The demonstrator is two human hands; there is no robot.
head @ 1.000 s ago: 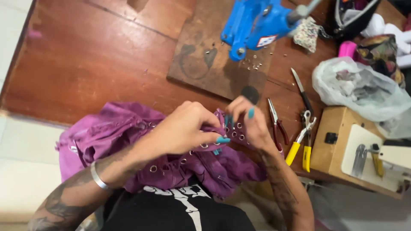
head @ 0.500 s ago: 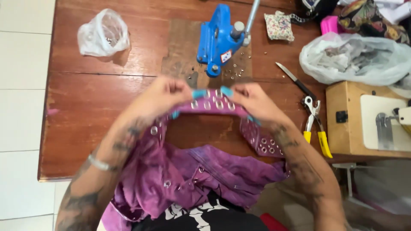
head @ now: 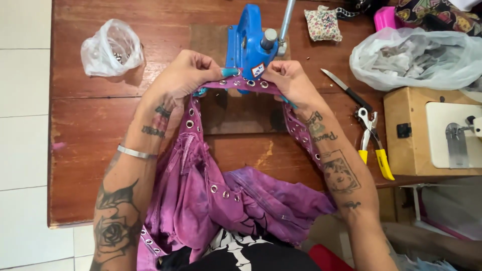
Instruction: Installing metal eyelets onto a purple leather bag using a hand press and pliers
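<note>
1. Since the earlier frame, both hands had carried the eyelet-studded edge of the purple garment [head: 201, 200] forward, from just short of the blue hand press [head: 249, 42] to right under its head, and the view had closed in on the wooden table [head: 90, 140].
2. The garment's strip lay stretched flat across the press base, its metal eyelets in a row between the two hands; the rest of the cloth hung off the near table edge into the person's lap.
3. What could have gone wrong, as I judged it: the strip sat taut but narrow, so a small slip of either grip might have let it drift off the die and set an eyelet crooked or off its line. Fingertips were close to the press head, so a pinch looked possible if the lever came down while they stayed there.
4. The left hand [head: 183, 75] was closed, fingers curled narrow, pinching the strip at its left end.
5. The right hand [head: 291, 80] was likewise closed on the strip's right end, thumb on top.
6. Beside them lay yellow-handled pliers [head: 372, 143], a dark-handled tool [head: 346, 90], a small clear bag of metal parts [head: 111, 47] and a larger bag of scraps [head: 416, 57].
</note>
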